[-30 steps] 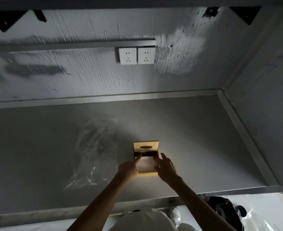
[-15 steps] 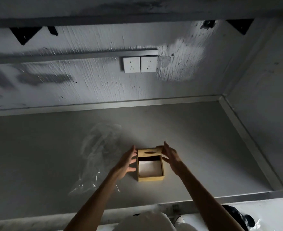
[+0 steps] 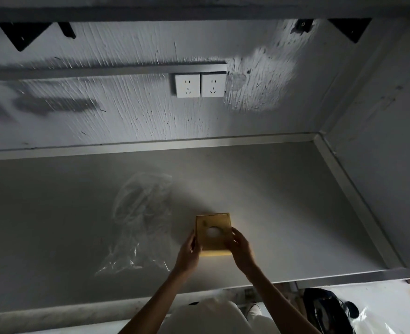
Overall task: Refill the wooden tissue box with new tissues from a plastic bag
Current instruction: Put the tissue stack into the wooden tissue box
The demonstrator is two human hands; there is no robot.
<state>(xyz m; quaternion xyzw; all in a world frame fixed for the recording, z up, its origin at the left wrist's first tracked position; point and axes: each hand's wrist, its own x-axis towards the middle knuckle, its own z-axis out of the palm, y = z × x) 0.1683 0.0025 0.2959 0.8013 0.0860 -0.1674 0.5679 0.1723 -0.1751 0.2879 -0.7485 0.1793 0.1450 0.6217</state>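
The wooden tissue box [image 3: 217, 244] stands on the grey counter [image 3: 283, 213], its lid down flat on top. White tissue [image 3: 211, 232] shows through the round hole in the lid. My left hand [image 3: 189, 255] grips the box's left side and my right hand [image 3: 240, 249] grips its right side. A clear, crumpled plastic bag [image 3: 139, 218] lies flat on the counter just left of the box; I see nothing inside it.
A rough grey wall with two white sockets [image 3: 200, 85] rises behind the counter. A raised metal edge [image 3: 358, 203] borders the counter on the right. A dark bag [image 3: 327, 309] and clear plastic lie on the floor at lower right.
The lid, which stood open at the back of the box, is now closed flat over it. Both hands moved from the lid's edges down to the box's sides.
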